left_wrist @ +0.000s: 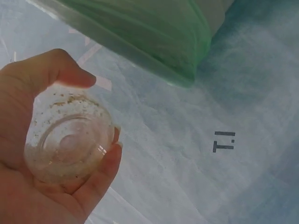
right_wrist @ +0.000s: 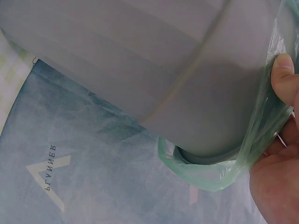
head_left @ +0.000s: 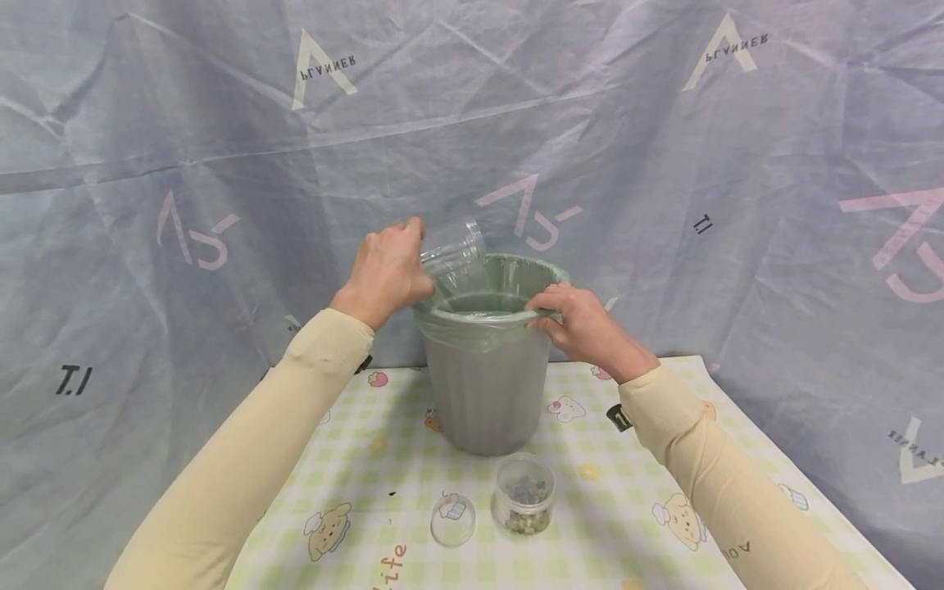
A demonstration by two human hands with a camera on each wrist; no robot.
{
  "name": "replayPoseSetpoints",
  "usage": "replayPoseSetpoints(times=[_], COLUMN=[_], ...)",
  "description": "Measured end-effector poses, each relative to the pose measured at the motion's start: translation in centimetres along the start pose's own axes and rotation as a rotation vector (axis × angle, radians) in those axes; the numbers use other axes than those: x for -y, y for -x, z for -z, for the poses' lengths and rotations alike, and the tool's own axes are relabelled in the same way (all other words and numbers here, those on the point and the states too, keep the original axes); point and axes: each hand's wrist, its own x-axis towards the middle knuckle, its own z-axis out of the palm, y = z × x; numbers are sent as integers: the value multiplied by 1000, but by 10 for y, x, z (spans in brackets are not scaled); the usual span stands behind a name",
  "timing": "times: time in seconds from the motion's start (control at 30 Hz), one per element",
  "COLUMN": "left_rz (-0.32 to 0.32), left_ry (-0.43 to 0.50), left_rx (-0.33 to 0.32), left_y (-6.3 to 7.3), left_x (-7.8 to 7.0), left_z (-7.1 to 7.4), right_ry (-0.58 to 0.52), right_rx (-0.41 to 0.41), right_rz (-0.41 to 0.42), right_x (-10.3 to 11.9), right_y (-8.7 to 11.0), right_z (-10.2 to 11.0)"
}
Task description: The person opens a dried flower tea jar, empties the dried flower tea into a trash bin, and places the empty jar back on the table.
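My left hand [head_left: 387,270] grips a clear plastic jar [head_left: 451,252], tilted on its side at the left rim of a grey trash bin [head_left: 487,401]. In the left wrist view, small brown specks cling inside the jar [left_wrist: 70,135], near its base. A green trash bag [head_left: 479,332] lines the bin and folds over its rim. My right hand [head_left: 578,324] pinches the bag and rim on the right side, thumb [right_wrist: 283,77] outside and fingers partly hidden. In front of the bin stands a second clear jar [head_left: 525,496] with brownish bits in it.
A clear round lid [head_left: 453,533] lies left of the standing jar. The checked tablecloth [head_left: 590,524] carries printed cartoon figures, and a dark speck [head_left: 392,493] shows on it. A grey-blue curtain [head_left: 627,164] hangs close behind the bin and along both sides.
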Motion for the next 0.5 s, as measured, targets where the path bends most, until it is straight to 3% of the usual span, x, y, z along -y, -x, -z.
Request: replayPoseSetpoints(times=[0.3, 0.5], left_rz=[134, 275], left_ry=[182, 350], left_rx=[12, 55], left_y=[7, 12], left_x=[-5, -10], left_z=[-1, 2], right_ry=[2, 0], right_rx=[-5, -11], right_rz=[-1, 6], right_x=[1, 1], right_y=[0, -1], right_z=[0, 0])
